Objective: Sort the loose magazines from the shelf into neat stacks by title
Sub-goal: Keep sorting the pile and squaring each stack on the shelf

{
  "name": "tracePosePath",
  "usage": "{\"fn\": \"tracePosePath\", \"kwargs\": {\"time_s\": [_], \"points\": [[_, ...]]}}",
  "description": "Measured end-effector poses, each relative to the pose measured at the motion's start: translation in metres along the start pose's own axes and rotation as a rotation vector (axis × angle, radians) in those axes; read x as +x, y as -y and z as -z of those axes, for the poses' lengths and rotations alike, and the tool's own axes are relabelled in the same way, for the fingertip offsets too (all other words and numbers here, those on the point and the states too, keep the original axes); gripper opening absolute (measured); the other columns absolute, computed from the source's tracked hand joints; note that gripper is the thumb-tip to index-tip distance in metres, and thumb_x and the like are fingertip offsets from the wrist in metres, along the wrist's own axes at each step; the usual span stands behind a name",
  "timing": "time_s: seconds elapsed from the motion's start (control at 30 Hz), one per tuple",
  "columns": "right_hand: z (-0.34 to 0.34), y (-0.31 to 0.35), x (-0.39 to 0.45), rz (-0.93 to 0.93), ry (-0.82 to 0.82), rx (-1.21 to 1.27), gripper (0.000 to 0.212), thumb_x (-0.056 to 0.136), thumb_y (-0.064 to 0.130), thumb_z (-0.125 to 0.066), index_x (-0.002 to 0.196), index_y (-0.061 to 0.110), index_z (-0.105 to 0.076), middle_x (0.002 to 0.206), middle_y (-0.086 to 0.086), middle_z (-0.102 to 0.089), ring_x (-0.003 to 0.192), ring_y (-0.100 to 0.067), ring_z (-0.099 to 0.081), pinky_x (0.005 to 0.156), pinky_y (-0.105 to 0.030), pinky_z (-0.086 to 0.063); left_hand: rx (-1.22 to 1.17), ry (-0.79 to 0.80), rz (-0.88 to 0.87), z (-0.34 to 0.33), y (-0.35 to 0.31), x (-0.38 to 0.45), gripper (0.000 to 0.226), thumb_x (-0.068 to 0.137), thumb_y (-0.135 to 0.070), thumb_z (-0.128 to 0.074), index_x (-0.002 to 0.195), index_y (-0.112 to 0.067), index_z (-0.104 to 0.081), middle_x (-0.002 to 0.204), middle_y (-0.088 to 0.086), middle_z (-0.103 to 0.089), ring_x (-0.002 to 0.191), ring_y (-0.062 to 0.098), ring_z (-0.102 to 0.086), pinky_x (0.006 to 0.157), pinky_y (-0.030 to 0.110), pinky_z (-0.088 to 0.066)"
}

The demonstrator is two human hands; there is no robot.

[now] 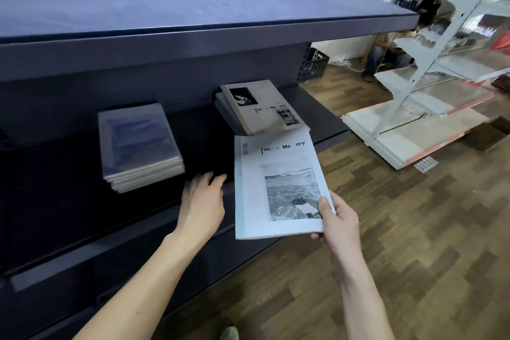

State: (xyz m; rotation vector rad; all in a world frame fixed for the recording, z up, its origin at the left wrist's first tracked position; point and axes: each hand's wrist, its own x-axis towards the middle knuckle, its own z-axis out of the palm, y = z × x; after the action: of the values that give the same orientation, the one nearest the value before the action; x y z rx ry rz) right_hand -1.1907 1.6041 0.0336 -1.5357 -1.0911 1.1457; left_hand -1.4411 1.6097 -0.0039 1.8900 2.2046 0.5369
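the right hand (338, 219) pinches a pale magazine (276, 185) by its lower right corner, thumb on the cover and fingers curled beneath, holding it just past the front edge of the dark shelf (204, 132). its cover shows a printed title and a grey seaside photo. the left hand (202, 201) rests at the shelf's front edge with relaxed, nearly straight fingers, grasping nothing. near the right end of the shelf lies a stack (256, 105) whose top cover bears the same title, just behind the held magazine. a second stack (138, 146) with a bluish cover sits toward the middle, well apart from the first.
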Motion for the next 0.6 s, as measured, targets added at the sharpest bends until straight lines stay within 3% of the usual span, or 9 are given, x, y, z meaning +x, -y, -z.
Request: {"fn": "tracePosePath", "kwargs": {"time_s": [0.2, 0.6], "points": [[0.045, 0.010, 0.040, -0.032, 0.121, 0.028, 0.022, 0.102, 0.017, -0.052, 0.115, 0.020, -0.070, 0.063, -0.005, -0.065, 0.039, -0.011, -0.043, 0.034, -0.018, -0.035, -0.017, 0.011, 0.062, -0.005, -0.002, 0.025, 0.045, 0.100, -0.014, -0.041, 0.144, -0.022, -0.044, 0.148, 0.008, -0.042, 0.132, 0.031, -0.042, 0.108, 0.046, -0.037], [0.014, 0.021, 0.114, -0.014, 0.230, 0.088, 0.023, 0.104, 0.017, -0.048, 0.115, 0.023, -0.067, 0.068, 0.002, -0.070, 0.039, -0.011, -0.047, 0.034, -0.019, -0.037, 0.012, -0.009, 0.184, -0.010, -0.039, 0.059, 0.046, 0.099, -0.018, -0.043, 0.145, -0.026, -0.042, 0.151, 0.006, -0.038, 0.126, 0.034, -0.046, 0.103, 0.043, -0.041]]}}
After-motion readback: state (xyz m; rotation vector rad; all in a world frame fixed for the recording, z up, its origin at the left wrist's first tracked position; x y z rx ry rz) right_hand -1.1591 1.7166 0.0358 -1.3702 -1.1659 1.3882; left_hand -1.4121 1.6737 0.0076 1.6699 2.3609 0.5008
